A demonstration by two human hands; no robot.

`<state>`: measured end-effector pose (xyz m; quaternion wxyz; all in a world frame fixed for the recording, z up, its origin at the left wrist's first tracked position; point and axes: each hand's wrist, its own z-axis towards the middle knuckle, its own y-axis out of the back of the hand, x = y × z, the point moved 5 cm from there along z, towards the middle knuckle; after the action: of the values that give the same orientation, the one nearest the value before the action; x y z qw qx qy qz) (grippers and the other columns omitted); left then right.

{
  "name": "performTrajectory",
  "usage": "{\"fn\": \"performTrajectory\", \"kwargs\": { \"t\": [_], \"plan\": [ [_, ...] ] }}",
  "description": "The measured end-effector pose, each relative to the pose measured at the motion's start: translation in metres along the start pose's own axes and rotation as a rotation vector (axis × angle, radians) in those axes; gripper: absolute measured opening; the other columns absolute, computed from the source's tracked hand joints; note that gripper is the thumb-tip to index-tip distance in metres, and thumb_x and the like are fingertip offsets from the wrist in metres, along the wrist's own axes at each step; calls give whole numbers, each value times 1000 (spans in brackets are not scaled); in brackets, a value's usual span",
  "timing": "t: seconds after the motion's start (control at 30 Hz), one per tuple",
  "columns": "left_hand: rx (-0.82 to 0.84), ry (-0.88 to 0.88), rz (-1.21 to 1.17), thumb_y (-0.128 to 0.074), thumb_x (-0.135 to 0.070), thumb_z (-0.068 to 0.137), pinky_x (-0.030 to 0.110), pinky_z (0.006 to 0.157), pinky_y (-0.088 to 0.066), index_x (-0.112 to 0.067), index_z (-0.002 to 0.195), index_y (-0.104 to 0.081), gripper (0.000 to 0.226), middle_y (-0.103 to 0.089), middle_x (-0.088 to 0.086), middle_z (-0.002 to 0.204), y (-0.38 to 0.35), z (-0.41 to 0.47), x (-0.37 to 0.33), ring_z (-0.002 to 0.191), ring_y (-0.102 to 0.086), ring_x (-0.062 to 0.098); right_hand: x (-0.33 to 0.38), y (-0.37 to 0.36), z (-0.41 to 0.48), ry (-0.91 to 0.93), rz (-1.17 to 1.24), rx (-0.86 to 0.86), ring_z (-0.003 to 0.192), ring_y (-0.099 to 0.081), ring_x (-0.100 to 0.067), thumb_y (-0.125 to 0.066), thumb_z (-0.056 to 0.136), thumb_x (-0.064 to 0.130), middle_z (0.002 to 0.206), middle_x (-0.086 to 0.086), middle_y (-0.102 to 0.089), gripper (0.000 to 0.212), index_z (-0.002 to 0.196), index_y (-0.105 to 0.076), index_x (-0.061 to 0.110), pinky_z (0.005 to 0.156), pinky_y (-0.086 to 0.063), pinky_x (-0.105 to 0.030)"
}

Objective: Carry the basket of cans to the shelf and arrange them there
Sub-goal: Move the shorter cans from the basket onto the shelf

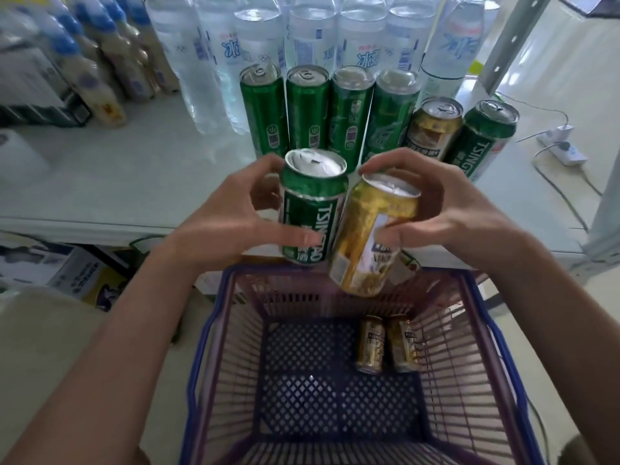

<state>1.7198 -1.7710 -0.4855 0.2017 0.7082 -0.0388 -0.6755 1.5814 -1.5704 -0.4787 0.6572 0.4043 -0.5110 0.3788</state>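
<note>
The left hand (235, 216) grips an upright green Tsingtao can (312, 209); the right hand (446, 203) grips a tilted gold can (365, 243). Below them, the basket (201, 347) holds two gold cans (370, 344); beyond, standing cans (307, 112) line the shelf (134, 169).

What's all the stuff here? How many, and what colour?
tall cans: four, green, row on the shelf
short gold can: one, gold, right of tall cans
short green can: one, green, far right on shelf
basket: one, blue and purple, below the hands
basket cans: two, gold, on basket floor
water bottles: many, clear, behind the cans
blue-capped bottles: several, pale, back left
power strip: one, white, far right
left hand: one, grips held green can
right hand: one, grips tilted held gold can
</note>
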Motion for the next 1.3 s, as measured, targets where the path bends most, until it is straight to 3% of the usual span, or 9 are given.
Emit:
{"fn": "performTrajectory", "kwargs": {
  "t": [0.17,0.4,0.6,0.67,0.73,0.9,1.03,1.13,1.3],
  "plan": [
    [-305,37,43,-99,-46,50,36,88,-59,-27,122,-59,85,-73,3,108,9,18,18,103,-71,16,-4,2,15,72,-38,-344,101,-72,-23,-92,69,10,112,-4,-74,67,129,-61,10,86,-57,-33],
    [-416,72,-44,-101,-26,53,31,91,-59,-24,121,-58,81,-70,3,114,30,17,54,105,-70,14,-22,-13,42,83,-274,-587,99,-69,-2,-99,62,25,110,7,-73,70,123,-66,17,81,-52,-14],
    [-383,61,-64,-98,-24,60,11,75,-55,-24,123,-57,75,-69,-2,118,34,22,60,98,-70,-1,-48,-30,59,-49,-352,-607,109,-65,2,-90,61,60,119,16,-70,83,131,-61,27,94,-55,-25],
    [-368,55,-37,-97,-29,61,7,76,-53,-24,124,-58,74,-69,-8,117,32,24,61,98,-68,-7,-57,-35,57,-89,-382,-610,104,-65,4,-86,61,67,115,18,-71,74,122,-63,34,92,-56,-29],
    [-360,55,9,-96,-37,60,8,78,-54,-27,124,-60,74,-69,-14,116,31,24,62,97,-68,-9,-59,-36,54,-101,-404,-619,97,-66,9,-84,59,71,107,24,-71,67,115,-62,42,86,-57,-23],
    [-382,70,94,-94,-47,59,19,88,-57,-26,125,-62,76,-72,-13,118,32,24,66,102,-69,-2,-60,-36,54,-108,-475,-616,84,-67,6,-87,59,69,100,28,-70,72,118,-65,35,66,-51,-6],
    [-433,72,184,-89,-43,71,24,100,-51,-23,134,-60,72,-68,-7,131,33,25,70,117,-64,5,-64,-35,57,-107,-517,-613,79,-66,8,-88,63,61,97,32,-65,67,118,-60,35,64,-47,-3],
    [-415,68,205,-82,-40,81,13,94,-42,-27,140,-55,66,-63,-8,138,32,28,74,120,-56,0,-67,-34,59,-99,-549,-612,79,-65,8,-87,67,59,97,33,-65,61,118,-63,34,64,-45,-1],
    [-399,90,231,-77,-43,86,20,98,-39,-31,144,-49,65,-59,-9,143,33,34,75,121,-51,0,-68,-38,67,-97,-599,-549,84,-64,12,-78,78,60,105,28,-70,58,130,-67,36,68,-40,3]
  ]
}}
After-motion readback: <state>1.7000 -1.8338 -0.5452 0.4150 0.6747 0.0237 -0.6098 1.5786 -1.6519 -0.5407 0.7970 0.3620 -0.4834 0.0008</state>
